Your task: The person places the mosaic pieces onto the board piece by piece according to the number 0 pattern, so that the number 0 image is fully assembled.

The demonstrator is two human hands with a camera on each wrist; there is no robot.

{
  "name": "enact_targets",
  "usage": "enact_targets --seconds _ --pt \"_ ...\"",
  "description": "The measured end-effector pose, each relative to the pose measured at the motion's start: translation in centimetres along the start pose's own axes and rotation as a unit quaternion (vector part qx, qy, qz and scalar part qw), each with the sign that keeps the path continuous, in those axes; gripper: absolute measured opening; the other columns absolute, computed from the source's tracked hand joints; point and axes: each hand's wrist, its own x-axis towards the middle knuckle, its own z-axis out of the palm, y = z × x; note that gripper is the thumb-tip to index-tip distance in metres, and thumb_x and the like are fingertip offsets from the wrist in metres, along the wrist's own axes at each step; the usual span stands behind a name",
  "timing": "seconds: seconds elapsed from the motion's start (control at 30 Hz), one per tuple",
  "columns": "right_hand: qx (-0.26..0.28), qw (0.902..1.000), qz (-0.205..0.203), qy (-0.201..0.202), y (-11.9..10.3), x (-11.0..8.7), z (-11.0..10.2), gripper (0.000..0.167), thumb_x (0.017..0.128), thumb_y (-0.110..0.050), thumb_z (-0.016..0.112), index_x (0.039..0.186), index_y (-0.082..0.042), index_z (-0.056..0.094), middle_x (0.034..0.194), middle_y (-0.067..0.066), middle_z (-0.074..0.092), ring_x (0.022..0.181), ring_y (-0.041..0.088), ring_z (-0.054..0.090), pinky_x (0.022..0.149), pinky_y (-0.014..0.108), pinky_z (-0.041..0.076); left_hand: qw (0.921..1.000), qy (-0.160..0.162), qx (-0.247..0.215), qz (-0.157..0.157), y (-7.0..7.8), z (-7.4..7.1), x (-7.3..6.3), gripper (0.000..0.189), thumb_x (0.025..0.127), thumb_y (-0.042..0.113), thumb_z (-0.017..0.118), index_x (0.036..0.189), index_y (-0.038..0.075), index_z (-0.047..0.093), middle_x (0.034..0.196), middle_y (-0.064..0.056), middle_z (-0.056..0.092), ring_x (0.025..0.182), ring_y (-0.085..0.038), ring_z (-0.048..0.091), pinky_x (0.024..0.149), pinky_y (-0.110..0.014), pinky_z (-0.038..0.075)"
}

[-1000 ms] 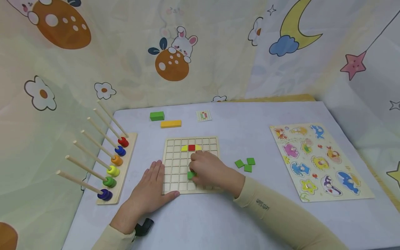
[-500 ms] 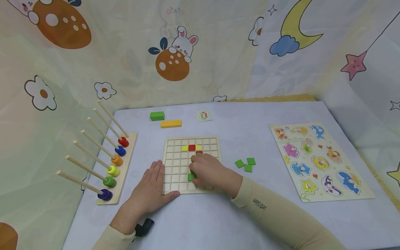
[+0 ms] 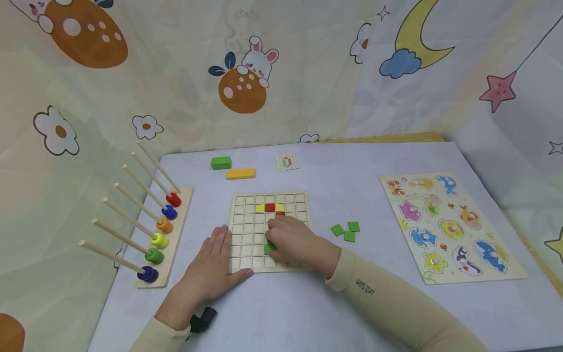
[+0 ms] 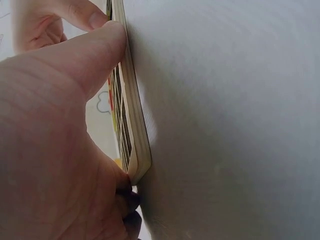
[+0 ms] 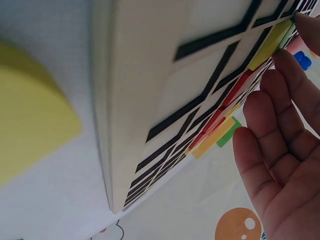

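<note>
Steady the grid board (image 3: 248, 228) with the left hand (image 3: 205, 275) laid straight-fingered along its left edge, and, with the right hand (image 3: 300, 240) pinching the green tile (image 3: 269, 250) on the near half, square up its corners, then press evenly

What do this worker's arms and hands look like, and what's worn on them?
A person's left hand and right hand, both ungloved. The left sleeve and right sleeve are pale beige; small dark lettering marks the right one. A black object shows by the left sleeve.
</note>
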Motion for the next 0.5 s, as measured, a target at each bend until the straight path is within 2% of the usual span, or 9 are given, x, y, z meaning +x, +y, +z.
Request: enact_targets --seconds 0.2,0.5 --pt "0.010 0.9999 0.003 0.001 0.6 -0.4 -0.4 0.014 0.089 -0.034 0.082 0.091 -0.020 0.079 0.084 -0.009 0.056 0.081 0.011 0.050 0.074 0.028 0.047 1.0000 -0.002 -0.003 0.000 0.0 0.2 0.0 0.120 0.090 0.077 0.061 0.165 -0.005 0.016 0.175 -0.024 0.011 0.164 -0.041 0.009 0.132 -0.058 0.020" --pt "0.046 0.9958 0.055 0.057 4.3 -2.5 -3.8 0.015 0.090 -0.029 0.081 0.100 -0.018 0.083 0.097 -0.003 0.069 0.088 0.012 0.055 0.080 0.028 0.052 1.0000 0.005 -0.003 0.004 -0.2 0.3 0.1 0.121 0.089 0.076 0.062 0.165 -0.005 0.015 0.175 -0.024 0.011 0.164 -0.042 0.009 0.132 -0.059 0.019"
